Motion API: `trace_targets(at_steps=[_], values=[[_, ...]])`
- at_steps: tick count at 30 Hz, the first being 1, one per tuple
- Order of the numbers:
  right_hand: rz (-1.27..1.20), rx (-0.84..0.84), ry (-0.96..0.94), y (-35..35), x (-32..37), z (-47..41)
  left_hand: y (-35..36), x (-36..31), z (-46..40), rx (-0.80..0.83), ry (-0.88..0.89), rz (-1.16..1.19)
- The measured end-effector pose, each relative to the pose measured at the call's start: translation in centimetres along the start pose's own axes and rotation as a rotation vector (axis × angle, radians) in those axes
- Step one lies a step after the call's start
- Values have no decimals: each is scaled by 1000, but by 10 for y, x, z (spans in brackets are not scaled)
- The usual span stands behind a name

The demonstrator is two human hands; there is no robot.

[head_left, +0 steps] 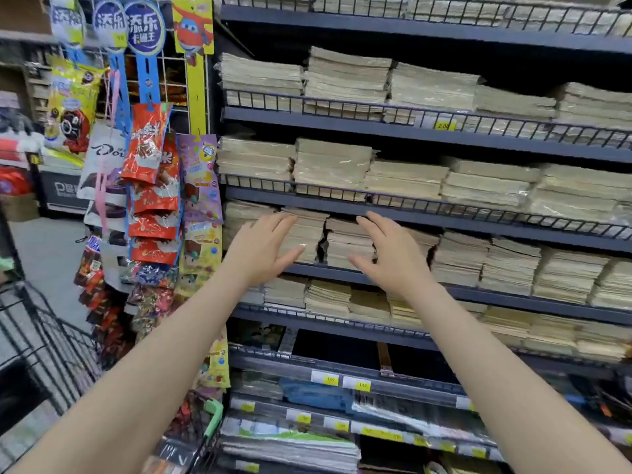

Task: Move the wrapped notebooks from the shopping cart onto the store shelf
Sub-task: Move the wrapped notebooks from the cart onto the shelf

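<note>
Bright even light; edges bowed, slightly soft.

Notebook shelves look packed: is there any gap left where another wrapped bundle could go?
Mostly crowded. The stacks by the left hand and right hand nearly touch, with only a narrow dark crack between them. Headroom remains above the low stacks on the second shelf. The dark bay lower down, above the yellow price tags, looks open.

Hanging candy bags (150, 186), cartoon plane sign (192, 27), yellow price tags (444, 125)
</note>
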State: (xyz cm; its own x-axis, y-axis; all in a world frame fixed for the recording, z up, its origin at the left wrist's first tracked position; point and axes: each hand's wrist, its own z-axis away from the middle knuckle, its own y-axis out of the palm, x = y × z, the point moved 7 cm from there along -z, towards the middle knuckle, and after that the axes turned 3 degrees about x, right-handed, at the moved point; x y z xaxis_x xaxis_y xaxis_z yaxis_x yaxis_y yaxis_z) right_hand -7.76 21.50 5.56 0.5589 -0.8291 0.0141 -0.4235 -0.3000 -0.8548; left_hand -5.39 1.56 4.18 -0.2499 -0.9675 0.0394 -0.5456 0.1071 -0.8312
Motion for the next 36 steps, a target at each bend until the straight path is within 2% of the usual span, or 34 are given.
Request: trace_targets(at_steps=[3,10,18,26,31,36], values=[[-67,65,-48,46,14,22,30,20,48,54,-68,19],[-221,413,-64,163,62,80,102,58,191,237,-219,10],[-303,707,-68,250,152,152,120,86,337,415,-369,107],[-334,812,54,295,271,197,112,171,463,621,-444,123],[-403,814,100,308,344,204,105,223,496,652,-402,108],[-406,850,109,329,388,200,109,260,513,649,-402,147]])
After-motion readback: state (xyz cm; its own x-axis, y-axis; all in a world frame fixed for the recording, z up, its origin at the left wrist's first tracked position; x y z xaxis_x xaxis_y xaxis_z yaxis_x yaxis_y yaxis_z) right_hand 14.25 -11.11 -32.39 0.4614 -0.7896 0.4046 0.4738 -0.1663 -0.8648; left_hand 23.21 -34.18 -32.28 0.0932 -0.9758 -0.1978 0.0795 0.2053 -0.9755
